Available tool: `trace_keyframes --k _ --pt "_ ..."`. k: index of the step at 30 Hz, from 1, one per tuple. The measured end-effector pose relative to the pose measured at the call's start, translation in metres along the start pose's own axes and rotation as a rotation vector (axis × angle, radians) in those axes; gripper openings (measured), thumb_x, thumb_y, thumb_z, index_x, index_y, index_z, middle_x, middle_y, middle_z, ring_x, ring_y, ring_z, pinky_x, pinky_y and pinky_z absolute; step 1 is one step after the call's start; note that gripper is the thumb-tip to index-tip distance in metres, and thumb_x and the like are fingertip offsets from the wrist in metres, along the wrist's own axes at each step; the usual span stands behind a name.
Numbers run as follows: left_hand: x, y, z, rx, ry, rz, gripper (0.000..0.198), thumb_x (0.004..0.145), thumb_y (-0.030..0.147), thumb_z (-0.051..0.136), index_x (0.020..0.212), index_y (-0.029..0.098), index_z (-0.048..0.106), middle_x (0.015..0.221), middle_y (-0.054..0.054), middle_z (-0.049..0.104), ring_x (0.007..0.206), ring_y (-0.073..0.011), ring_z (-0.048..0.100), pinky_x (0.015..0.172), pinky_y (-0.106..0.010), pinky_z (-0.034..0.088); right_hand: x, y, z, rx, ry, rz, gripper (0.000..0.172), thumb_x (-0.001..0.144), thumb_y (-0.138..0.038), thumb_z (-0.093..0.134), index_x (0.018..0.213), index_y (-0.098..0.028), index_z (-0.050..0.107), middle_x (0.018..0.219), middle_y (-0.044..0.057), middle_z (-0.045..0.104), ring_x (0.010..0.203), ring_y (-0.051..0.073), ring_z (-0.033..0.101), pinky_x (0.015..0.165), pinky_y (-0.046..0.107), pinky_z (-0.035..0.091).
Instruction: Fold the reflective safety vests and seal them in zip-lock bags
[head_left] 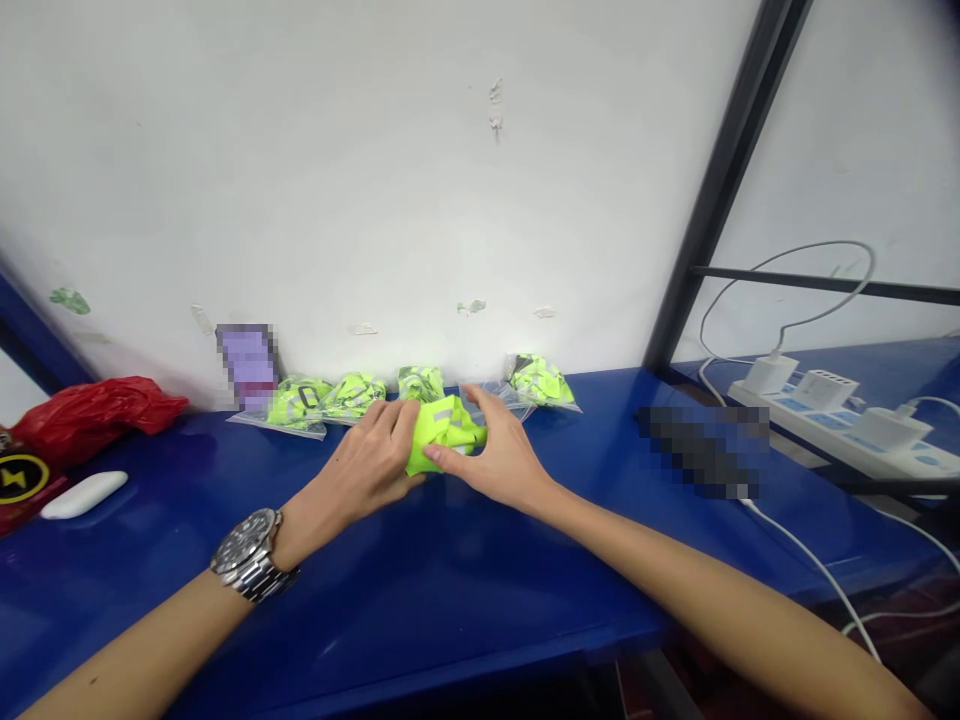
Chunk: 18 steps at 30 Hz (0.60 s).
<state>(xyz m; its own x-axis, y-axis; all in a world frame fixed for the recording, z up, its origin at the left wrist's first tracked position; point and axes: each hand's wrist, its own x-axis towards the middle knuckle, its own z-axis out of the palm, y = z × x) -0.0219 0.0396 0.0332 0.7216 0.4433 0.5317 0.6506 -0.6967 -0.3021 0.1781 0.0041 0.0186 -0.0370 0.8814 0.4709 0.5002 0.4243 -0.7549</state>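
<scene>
Between my two hands is a bundled neon-yellow reflective vest (pixel 444 432) with pale grey strips, held just above the blue table. My left hand (pixel 379 450), with a metal watch (pixel 251 550) on the wrist, wraps round its left side. My right hand (pixel 499 450) grips the right side, thumb across the front. Behind them, along the wall, lie several clear zip bags with similar yellow bundles: one bag (pixel 298 403) at the left, another bag (pixel 356 397) beside it, a bundle (pixel 420 383) partly hidden behind my hands, and a bag (pixel 541 382) at the right.
A blurred phone (pixel 249 362) leans on the wall. Left lie a red plastic bag (pixel 97 415) and a white oval case (pixel 85 495). A blurred dark device (pixel 701 450) with a white cable is on the right, near a power strip (pixel 847 420) and a black metal post (pixel 712 200).
</scene>
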Motion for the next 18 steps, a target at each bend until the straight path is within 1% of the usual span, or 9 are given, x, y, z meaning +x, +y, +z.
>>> trace_keyframes --k 1,3,6,8,10,13,15,16,18 --pt "0.003 -0.002 0.000 0.032 0.049 0.004 0.051 0.077 0.028 0.061 0.121 0.010 0.041 0.108 -0.020 0.058 0.098 -0.0359 0.056 0.079 -0.047 0.050 -0.001 -0.002 -0.002 0.011 0.017 -0.021 0.093 0.066 -0.059 0.073 0.142 -0.019 0.036 0.143 0.016 0.042 0.133 0.033 0.038 0.108 0.051 0.031" --pt "0.007 -0.002 -0.001 0.076 0.108 0.032 0.047 0.079 0.022 0.057 0.121 0.007 0.043 0.107 -0.022 0.058 0.096 -0.0362 0.056 0.078 -0.048 0.050 -0.002 -0.003 -0.004 0.065 -0.013 -0.030 0.089 0.066 -0.057 0.075 0.140 -0.021 0.040 0.138 0.015 0.047 0.130 0.034 0.041 0.107 0.052 0.032" --pt "0.008 0.005 0.000 0.087 0.163 0.112 0.045 0.080 0.016 0.052 0.122 0.006 0.043 0.107 -0.022 0.058 0.096 -0.0352 0.055 0.079 -0.049 0.051 -0.001 0.000 -0.002 0.237 -0.096 0.044 0.086 0.060 -0.051 0.081 0.132 -0.022 0.045 0.119 0.011 0.059 0.115 0.032 0.053 0.099 0.050 0.040" --pt "0.007 0.013 0.001 0.063 0.221 0.138 0.046 0.082 0.022 0.055 0.123 0.007 0.042 0.106 -0.020 0.058 0.096 -0.0338 0.055 0.081 -0.048 0.051 0.000 0.005 0.002 0.458 -0.134 0.093 0.083 0.058 -0.044 0.084 0.128 -0.021 0.047 0.108 0.007 0.062 0.100 0.025 0.059 0.090 0.043 0.047" --pt "0.007 0.019 0.003 0.023 0.280 0.143 0.049 0.083 0.030 0.059 0.123 0.007 0.041 0.104 -0.018 0.058 0.094 -0.0317 0.055 0.082 -0.045 0.051 -0.001 0.009 0.005 0.741 -0.167 0.143 0.080 0.055 -0.037 0.087 0.123 -0.020 0.050 0.101 0.004 0.062 0.089 0.019 0.060 0.082 0.035 0.050" --pt "0.006 0.025 0.003 -0.039 0.316 0.170 0.051 0.083 0.033 0.062 0.123 0.008 0.041 0.102 -0.016 0.059 0.093 -0.0287 0.055 0.083 -0.042 0.051 -0.003 0.012 0.010 1.074 -0.229 0.228 0.072 0.051 -0.026 0.089 0.114 -0.019 0.055 0.095 0.001 0.061 0.082 0.015 0.060 0.076 0.028 0.051" --pt "0.006 0.026 0.003 -0.069 0.305 0.190 0.052 0.083 0.032 0.063 0.123 0.007 0.041 0.102 -0.016 0.059 0.094 -0.0279 0.055 0.084 -0.041 0.050 -0.005 0.014 0.011 1.145 -0.285 0.261 0.063 0.051 -0.024 0.089 0.106 -0.017 0.060 0.090 0.000 0.062 0.080 0.014 0.060 0.074 0.026 0.051" --pt "0.005 0.025 0.003 -0.077 0.297 0.196 0.051 0.084 0.031 0.063 0.123 0.007 0.041 0.102 -0.016 0.059 0.094 -0.0278 0.055 0.084 -0.041 0.050 -0.006 0.014 0.012 1.134 -0.298 0.262 0.058 0.051 -0.024 0.088 0.102 -0.016 0.062 0.088 0.001 0.062 0.078 0.014 0.060 0.073 0.026 0.050" --pt "0.004 0.023 0.002 -0.066 0.283 0.205 0.048 0.084 0.028 0.062 0.122 0.007 0.041 0.103 -0.016 0.059 0.095 -0.0281 0.055 0.084 -0.041 0.051 -0.007 0.014 0.012 1.058 -0.274 0.251 0.049 0.055 -0.026 0.087 0.097 -0.015 0.064 0.087 0.001 0.064 0.077 0.014 0.060 0.073 0.026 0.050"
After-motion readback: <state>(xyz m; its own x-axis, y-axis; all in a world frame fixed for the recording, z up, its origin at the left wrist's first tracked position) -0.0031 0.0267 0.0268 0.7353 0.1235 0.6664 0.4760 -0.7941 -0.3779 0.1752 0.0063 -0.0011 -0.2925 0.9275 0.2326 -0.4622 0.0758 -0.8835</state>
